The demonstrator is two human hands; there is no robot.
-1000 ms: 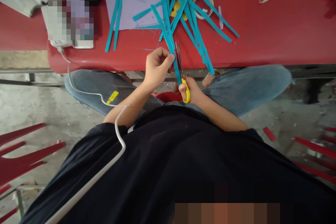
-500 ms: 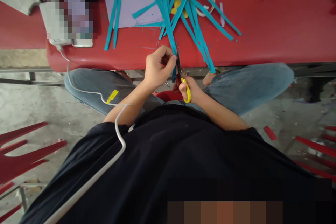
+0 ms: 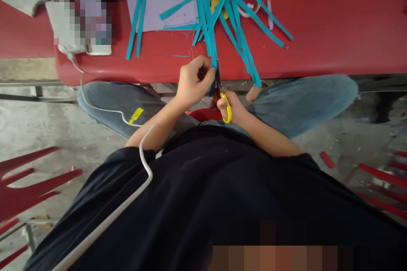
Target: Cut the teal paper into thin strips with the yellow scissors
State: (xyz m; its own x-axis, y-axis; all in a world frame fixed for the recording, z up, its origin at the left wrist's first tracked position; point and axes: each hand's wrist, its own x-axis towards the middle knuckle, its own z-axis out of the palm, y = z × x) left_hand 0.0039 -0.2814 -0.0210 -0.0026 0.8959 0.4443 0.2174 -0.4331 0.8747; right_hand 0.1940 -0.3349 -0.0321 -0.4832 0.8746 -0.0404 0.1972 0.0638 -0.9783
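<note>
My left hand (image 3: pixel 196 78) pinches a long blue strip (image 3: pixel 211 36) between thumb and fingers at the table's near edge. The strip runs up from the fingers onto the table, and its lower end hangs below them. My right hand (image 3: pixel 233 108) is closed around yellow-handled scissors (image 3: pixel 226 110). Their dark blades point away from me and lie along the right side of the strip, close to my left fingertips. Whether the blades are parted is hard to make out. More blue strips (image 3: pixel 241 42) lie crossed in a loose pile beyond my hands.
Lilac sheets (image 3: pixel 162 0) lie on the red table (image 3: pixel 318 38) under some strips. A tape roll (image 3: pixel 251 0) sits by the pile. At left, a white power bank (image 3: pixel 72 47) has a white cable (image 3: pixel 148 165) crossing my left arm. Red chairs (image 3: pixel 28 186) stand on both sides.
The strip in my left hand has shifted slightly to the right, and a loose strip end at the upper left of the pile has swung in beside it. Both hands keep nearly the same place.
</note>
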